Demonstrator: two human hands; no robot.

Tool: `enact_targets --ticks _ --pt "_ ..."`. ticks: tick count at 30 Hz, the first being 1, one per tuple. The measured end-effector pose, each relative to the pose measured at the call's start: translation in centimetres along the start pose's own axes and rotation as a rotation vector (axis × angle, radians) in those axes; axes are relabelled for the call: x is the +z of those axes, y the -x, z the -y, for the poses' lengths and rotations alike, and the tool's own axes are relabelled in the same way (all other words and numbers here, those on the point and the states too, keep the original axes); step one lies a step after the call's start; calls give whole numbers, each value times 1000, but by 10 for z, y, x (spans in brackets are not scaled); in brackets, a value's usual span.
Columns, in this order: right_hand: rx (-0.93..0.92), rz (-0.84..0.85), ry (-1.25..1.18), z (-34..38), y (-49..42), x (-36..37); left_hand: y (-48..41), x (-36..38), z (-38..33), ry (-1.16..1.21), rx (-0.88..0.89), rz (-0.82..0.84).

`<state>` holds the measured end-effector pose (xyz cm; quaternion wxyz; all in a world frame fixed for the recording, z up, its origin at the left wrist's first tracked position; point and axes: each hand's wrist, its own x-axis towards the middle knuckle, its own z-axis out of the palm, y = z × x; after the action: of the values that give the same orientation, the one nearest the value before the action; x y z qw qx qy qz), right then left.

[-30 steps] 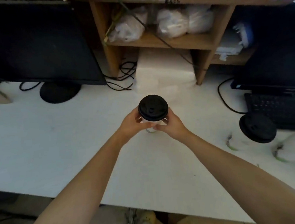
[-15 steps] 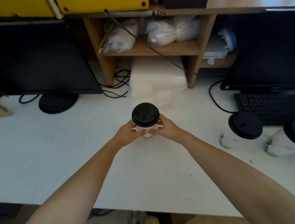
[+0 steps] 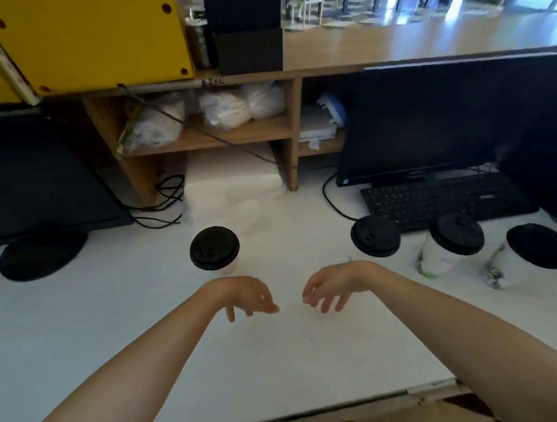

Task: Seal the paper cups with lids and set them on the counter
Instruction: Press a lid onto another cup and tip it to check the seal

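Our left hand and right hand hang loose and empty over the counter, near the lidded cup standing upright beyond them. We should probably check its lid sits flush all round before reaching onward.

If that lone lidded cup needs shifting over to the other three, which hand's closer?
Left hand: the lone lidded cup stands just beyond it, while the right hand, also empty, hangs farther right, nearer the three cups.
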<state>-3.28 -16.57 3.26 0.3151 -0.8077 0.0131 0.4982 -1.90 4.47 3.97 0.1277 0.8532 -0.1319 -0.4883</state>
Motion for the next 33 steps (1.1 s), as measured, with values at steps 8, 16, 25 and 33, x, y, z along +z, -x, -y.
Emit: enact_targets --ticks 8,16,25,33 --pt "284 -343 390 -89 42 -14 -52 -2 -84 -296 173 -152" --pt "-74 -811 -69 -119 51 -41 -88 4 -137 284 563 -420" --pt "-355 -797 -404 -126 27 -56 -113 3 -138 694 624 -379" --pt "-506 -736 -539 -104 30 -65 -90 -20 -131 718 635 -428"
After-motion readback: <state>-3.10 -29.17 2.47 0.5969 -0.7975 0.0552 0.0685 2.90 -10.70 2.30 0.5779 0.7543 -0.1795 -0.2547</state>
